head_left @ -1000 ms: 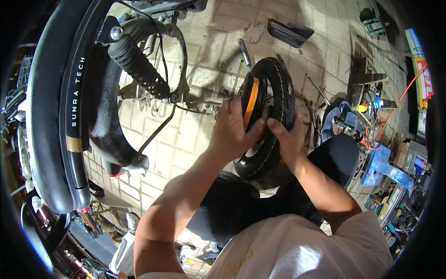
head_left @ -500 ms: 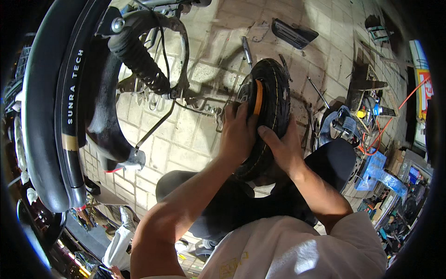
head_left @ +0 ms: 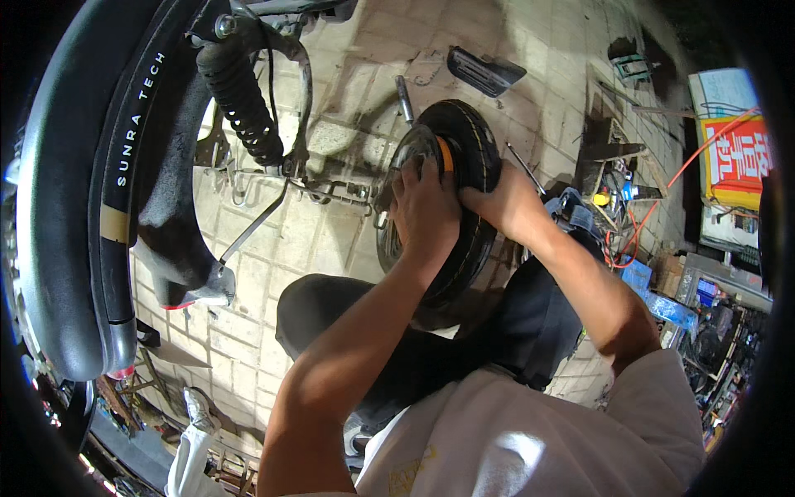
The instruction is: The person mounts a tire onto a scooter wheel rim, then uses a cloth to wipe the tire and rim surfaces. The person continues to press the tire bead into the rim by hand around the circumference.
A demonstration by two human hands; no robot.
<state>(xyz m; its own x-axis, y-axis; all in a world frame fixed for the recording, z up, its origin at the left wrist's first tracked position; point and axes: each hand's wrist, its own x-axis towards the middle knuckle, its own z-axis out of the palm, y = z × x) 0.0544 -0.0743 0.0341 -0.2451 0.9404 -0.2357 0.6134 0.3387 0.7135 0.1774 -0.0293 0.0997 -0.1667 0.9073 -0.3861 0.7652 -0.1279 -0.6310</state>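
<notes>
A small wheel with a black tyre (head_left: pixel 478 145) stands upright on the paving in front of my knees, slightly tilted. Along the inner edge of the tyre shows an orange strip (head_left: pixel 446 154). My left hand (head_left: pixel 426 207) lies over the side of the wheel, its bent fingers gripping near the rim beside the orange strip. From the other side my right hand (head_left: pixel 503 201) grips the tyre, the thumb pressed on the tread and the fingers hidden behind it. The lower part of the wheel is partly hidden by my left forearm.
To the left stands a scooter with a black seat (head_left: pixel 62 207), its coil-spring shock absorber (head_left: pixel 240 103) showing. Farther off lie a metal-handled tool (head_left: pixel 404 99) and a black plastic part (head_left: pixel 486 71). At right are a red cable (head_left: pixel 675 180), a blue box (head_left: pixel 654 294) and assorted tools.
The wheel has turned so more of its side face shows, and my left fingers sit flatter on it. My right hand is higher on the tyre. The whole view has shifted.
</notes>
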